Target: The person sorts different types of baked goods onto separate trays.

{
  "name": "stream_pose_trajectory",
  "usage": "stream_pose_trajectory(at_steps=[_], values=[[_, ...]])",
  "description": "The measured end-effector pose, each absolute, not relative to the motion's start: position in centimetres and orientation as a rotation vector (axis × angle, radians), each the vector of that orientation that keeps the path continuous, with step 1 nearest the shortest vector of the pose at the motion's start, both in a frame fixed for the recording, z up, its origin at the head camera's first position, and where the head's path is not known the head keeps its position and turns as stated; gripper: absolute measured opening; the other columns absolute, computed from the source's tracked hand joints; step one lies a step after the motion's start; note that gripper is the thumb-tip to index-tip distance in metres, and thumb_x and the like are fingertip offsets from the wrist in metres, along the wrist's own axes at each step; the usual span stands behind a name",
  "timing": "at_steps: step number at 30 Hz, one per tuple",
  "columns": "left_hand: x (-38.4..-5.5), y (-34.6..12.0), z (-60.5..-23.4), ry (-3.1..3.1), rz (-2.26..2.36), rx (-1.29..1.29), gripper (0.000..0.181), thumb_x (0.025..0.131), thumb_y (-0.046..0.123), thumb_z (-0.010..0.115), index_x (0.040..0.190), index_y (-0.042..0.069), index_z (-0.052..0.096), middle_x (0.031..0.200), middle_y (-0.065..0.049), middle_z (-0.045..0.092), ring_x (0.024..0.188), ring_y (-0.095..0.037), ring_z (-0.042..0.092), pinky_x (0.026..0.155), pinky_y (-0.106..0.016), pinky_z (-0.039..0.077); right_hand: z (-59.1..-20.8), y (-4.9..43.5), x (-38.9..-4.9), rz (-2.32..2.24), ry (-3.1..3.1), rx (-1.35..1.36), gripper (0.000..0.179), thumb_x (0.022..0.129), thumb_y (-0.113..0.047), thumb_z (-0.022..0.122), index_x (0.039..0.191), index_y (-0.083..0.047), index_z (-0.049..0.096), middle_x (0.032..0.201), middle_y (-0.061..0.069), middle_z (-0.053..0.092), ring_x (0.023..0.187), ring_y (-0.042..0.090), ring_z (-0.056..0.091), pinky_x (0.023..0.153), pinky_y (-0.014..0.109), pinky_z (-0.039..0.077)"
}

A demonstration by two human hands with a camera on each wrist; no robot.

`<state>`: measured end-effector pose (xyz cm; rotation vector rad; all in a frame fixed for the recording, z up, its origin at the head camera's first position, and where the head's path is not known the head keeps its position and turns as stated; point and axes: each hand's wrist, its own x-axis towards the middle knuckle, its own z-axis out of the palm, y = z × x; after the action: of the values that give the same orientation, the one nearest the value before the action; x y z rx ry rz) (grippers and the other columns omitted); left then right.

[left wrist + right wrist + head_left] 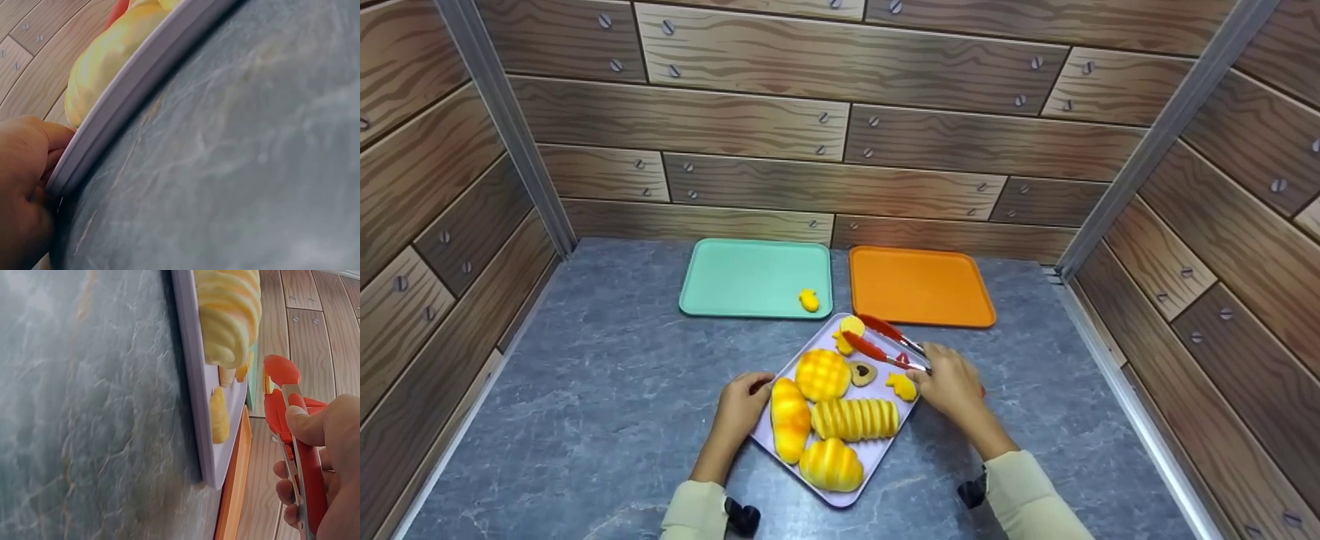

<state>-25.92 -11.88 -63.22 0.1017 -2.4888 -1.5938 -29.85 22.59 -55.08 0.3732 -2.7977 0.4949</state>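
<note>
A light purple tray (847, 496) lies turned cornerwise on the table, bearing toy breads. My left hand (742, 405) grips its left edge, thumb at the rim (101, 121). In my right hand (956, 382) are red-tipped metal tongs (304, 455), over the tray's far corner. Their tips stand around a round yellow piece (852, 325); whether they touch it I cannot tell. Near them lie a yellow animal-shaped piece (841, 343), a heart-centred cookie (862, 373) and another yellow piece (901, 386). Closer sit a round checked bun (822, 375), a long bun (790, 420), a ridged roll (855, 418) and a striped bun (831, 465).
Behind the purple tray stand a mint green tray (750, 277) with a small yellow piece (808, 300) on it, and an orange tray (919, 289). Wood-patterned walls (840, 135) enclose the grey marbled table (585, 390) at the back and sides.
</note>
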Motion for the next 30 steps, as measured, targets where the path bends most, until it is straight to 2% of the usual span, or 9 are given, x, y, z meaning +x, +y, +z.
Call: stream_pose_trajectory(at_steps=[11,15,19,30], values=[[-26.5,-12.1,-63.4,-2.47,-1.615,0.115,0.019,0.096,0.014,0.066,0.111,0.008,0.077,0.115,-0.012,0.073,0.111,-0.029,0.066,0.098,-0.048,0.052,-53.8,20.5,-30.2,0.55,-2.877,0.355,0.06,0.09,-0.033,0.074,0.138,-0.001,0.059,0.135,0.018,0.063,0.122,0.04,0.059,0.103,0.057,0.045],[-26.5,-12.2,-63.4,-2.458,-1.629,0.101,0.019,0.096,0.014,0.067,0.11,0.008,0.078,0.114,-0.012,0.074,0.111,-0.029,0.067,0.097,-0.047,0.052,-53.5,19.6,-30.5,0.566,-2.867,0.364,0.059,0.091,-0.035,0.074,0.138,-0.002,0.059,0.134,0.019,0.064,0.121,0.039,0.06,0.102,0.056,0.046],[-26.5,-12.2,-63.6,-2.462,-1.612,0.094,0.019,0.096,0.015,0.066,0.11,0.008,0.078,0.112,-0.011,0.074,0.11,-0.029,0.067,0.097,-0.047,0.053,-53.4,18.3,-31.2,0.565,-2.873,0.369,0.058,0.091,-0.037,0.074,0.138,-0.006,0.06,0.131,0.016,0.065,0.119,0.036,0.061,0.098,0.056,0.048],[-26.5,-12.0,-63.7,-2.444,-1.646,0.098,0.02,0.096,0.015,0.066,0.111,0.008,0.077,0.115,-0.011,0.073,0.112,-0.029,0.067,0.098,-0.047,0.052,-53.8,13.9,-33.8,0.658,-2.957,0.372,0.063,0.095,-0.04,0.068,0.146,-0.007,0.052,0.144,0.015,0.056,0.132,0.035,0.053,0.11,0.055,0.041]])
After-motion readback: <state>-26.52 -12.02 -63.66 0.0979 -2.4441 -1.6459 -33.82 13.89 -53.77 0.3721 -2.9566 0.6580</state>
